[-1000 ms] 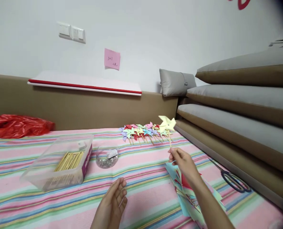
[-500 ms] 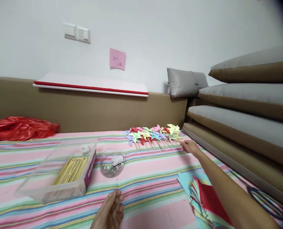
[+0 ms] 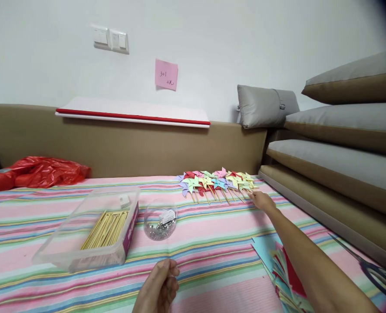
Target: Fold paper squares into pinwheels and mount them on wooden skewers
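Observation:
My right hand (image 3: 262, 201) reaches to the back right, fingers pinched on the thin stick of a pale yellow pinwheel (image 3: 244, 179). That pinwheel lies at the right end of a group of paper pinwheels (image 3: 219, 184) in several colours, sticks pointing toward me. At the front, my left hand (image 3: 160, 284) hovers with its fingers loosely curled in and nothing visible in them. Ahead of it stands a clear round bowl (image 3: 160, 222) with small metal pieces and a white label. Beneath my right forearm is a stack of coloured paper (image 3: 290, 271), partly hidden.
On the left, a clear plastic box (image 3: 57, 248) holds wooden sticks (image 3: 106, 230) and a small white block (image 3: 124, 200). Scissors (image 3: 368, 265) lie far right beside stacked cushions (image 3: 336, 150). A red plastic bag (image 3: 46, 171) lies back left on the striped cloth (image 3: 193, 243).
The yellow pinwheel at the right end has come down lower onto the others, with my right hand still at its stick. The view has shifted slightly left; my left hand stays curled.

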Demonstrator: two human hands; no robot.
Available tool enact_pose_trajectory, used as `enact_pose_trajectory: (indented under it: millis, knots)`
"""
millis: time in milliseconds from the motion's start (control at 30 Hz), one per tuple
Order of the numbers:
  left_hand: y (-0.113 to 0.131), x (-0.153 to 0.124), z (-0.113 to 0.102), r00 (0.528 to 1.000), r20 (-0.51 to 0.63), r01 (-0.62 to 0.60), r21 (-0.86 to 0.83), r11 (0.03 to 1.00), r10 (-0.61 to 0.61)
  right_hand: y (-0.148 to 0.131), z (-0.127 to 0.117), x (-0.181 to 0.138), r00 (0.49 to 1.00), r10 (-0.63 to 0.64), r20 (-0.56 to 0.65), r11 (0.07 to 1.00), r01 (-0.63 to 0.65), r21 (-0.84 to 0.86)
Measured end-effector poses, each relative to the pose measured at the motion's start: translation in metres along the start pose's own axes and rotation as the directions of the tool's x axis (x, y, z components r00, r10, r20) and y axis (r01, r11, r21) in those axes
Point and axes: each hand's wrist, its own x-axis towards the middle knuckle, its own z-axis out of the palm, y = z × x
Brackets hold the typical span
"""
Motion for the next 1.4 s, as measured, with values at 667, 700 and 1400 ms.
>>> enact_pose_trajectory:
  millis: [667,700,1400]
  knots:
    - [0.005,-0.06,0.034,0.962,0.201,-0.199,0.057,0.978,0.184,0.118,-0.026,-0.245,0.913,-0.389,-0.125,0.903,0.404,0.144]
    - [0.007,-0.065,0.031,0.961,0.195,-0.209,0.06,0.976,0.194,0.114,-0.02,-0.248,0.911,-0.387,-0.144,0.901,0.406,0.149]
    - [0.0,-0.094,0.005,0.962,0.176,-0.253,0.284,0.925,0.209,0.126,-0.006,-0.258,0.905,-0.399,-0.147,0.84,0.425,0.338]
